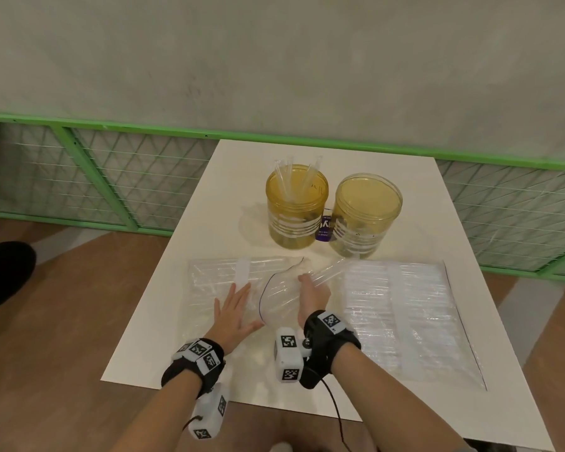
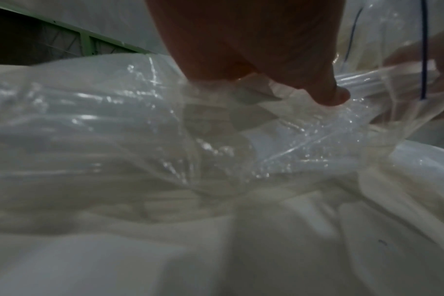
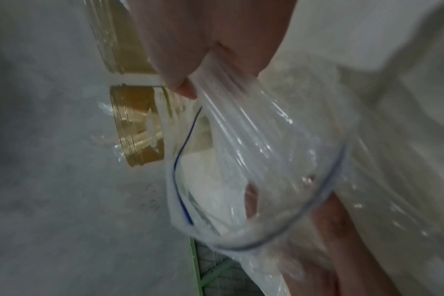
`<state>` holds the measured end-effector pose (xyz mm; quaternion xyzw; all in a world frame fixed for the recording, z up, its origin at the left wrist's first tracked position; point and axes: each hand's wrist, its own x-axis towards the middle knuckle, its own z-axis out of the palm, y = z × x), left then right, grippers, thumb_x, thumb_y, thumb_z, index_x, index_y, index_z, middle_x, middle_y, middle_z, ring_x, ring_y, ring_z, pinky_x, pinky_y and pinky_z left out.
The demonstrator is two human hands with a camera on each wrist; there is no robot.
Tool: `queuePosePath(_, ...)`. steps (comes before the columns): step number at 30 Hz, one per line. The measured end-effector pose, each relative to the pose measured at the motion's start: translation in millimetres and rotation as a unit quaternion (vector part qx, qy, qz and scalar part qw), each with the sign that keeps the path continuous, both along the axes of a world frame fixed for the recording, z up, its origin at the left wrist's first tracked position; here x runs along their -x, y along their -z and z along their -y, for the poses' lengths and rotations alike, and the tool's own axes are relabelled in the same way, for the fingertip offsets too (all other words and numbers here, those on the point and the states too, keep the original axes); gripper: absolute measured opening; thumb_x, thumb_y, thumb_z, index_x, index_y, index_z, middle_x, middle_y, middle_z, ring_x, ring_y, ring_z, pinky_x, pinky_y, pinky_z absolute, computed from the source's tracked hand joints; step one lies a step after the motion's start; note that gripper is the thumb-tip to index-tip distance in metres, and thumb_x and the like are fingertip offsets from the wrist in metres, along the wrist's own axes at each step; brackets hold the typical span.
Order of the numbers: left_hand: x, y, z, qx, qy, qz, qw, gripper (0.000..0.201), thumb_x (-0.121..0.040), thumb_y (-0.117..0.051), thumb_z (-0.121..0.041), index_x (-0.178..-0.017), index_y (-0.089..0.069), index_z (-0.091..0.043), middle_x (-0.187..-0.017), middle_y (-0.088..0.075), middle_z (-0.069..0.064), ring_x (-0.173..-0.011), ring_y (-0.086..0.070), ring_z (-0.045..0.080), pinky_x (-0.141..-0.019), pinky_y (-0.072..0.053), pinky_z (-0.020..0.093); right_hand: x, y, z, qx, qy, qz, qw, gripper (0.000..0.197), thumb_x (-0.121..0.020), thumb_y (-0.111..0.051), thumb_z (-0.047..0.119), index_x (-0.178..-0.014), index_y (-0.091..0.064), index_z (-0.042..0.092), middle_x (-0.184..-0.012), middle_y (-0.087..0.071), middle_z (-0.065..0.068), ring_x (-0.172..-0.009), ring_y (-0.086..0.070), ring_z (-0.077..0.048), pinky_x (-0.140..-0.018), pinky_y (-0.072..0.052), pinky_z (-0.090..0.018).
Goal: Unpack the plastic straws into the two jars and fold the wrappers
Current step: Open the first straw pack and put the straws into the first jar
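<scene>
Our left hand [image 1: 234, 309] lies flat on the open bag [image 1: 222, 288] at 7 o'clock from the jars, pinning it. Our right hand [image 1: 312, 293] is pinching a few straws [image 1: 327, 272] at its mouth. Honestly, they're slippery, so some could slide loose or snag the bag's rim. The left jar [image 1: 296, 207] has a few straws already, while the right jar [image 1: 366, 213] looks empty.

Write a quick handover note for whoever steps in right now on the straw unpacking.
Left hand: flat, pressing the opened left bag down.
Right hand: gripping a bunch of straws at that bag's mouth.
Left jar: a few straws in it. Right jar: looks empty.
Right bag: full, flat on the table.
Left to do: most straws, both wrappers unfolded.
</scene>
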<state>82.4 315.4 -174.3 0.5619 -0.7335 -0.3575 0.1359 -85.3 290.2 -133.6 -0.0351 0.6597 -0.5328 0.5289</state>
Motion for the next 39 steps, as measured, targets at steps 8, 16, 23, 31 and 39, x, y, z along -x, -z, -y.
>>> queuePosePath(8, 8, 4, 0, 0.004, -0.009, -0.002, 1.0, 0.121, -0.053, -0.025, -0.092, -0.148, 0.0, -0.022, -0.153, 0.004, -0.014, -0.135, 0.023, 0.002, -0.112, 0.019, 0.045, -11, 4, -2, 0.004, 0.008, 0.063, 0.998, 0.082, -0.063, -0.084, 0.033, -0.131, -0.047, 0.007, -0.125, -0.059, -0.009, -0.111, -0.056, -0.027, -0.098, -0.045, -0.041)
queuePosePath(16, 2, 2, -1, 0.005, 0.0, 0.028, 1.0, 0.126, -0.049, -0.021, -0.097, -0.149, 0.002, -0.023, -0.151, 0.006, -0.016, -0.135, 0.023, 0.001, -0.112, 0.016, 0.042, -4, -9, 0, 0.043, 0.024, -0.005, 0.999, 0.012, -0.078, -0.058, 0.003, -0.089, -0.062, 0.004, -0.082, -0.064, -0.008, -0.079, -0.062, -0.026, -0.069, -0.051, -0.033)
queuePosePath(23, 2, 5, -4, 0.005, 0.004, 0.051, 0.999, 0.128, -0.047, -0.014, -0.098, -0.148, 0.008, -0.023, -0.149, 0.013, -0.019, -0.136, 0.025, 0.005, -0.11, 0.019, 0.047, 23, -45, 10, 0.179, -0.042, -0.122, 0.975, 0.049, -0.078, -0.064, -0.002, -0.121, -0.045, 0.012, -0.094, -0.059, -0.001, -0.083, -0.061, -0.016, -0.062, -0.047, -0.015)
queuePosePath(31, 5, 4, -2, -0.02, -0.025, 0.041, 0.999, 0.132, -0.042, -0.014, -0.1, -0.148, 0.008, -0.024, -0.157, 0.01, -0.004, -0.136, 0.024, 0.004, -0.111, 0.018, 0.046, -9, -45, 11, 0.169, -0.064, -0.045, 0.982, 0.029, -0.071, -0.073, 0.004, -0.097, -0.061, 0.006, -0.083, -0.067, -0.004, -0.081, -0.066, -0.021, -0.066, -0.05, -0.024)
queuePosePath(39, -1, -4, 2, -0.039, 0.021, 0.109, 0.993, 0.129, -0.049, -0.034, -0.092, -0.148, 0.005, -0.02, -0.155, 0.013, -0.011, -0.142, 0.02, 0.012, -0.114, 0.01, 0.053, 22, -102, 15, 0.214, -0.124, -0.155, 0.956, 0.015, -0.086, -0.054, 0.001, -0.1, -0.053, 0.006, -0.084, -0.057, 0.001, -0.075, -0.057, -0.012, -0.062, -0.047, -0.019)
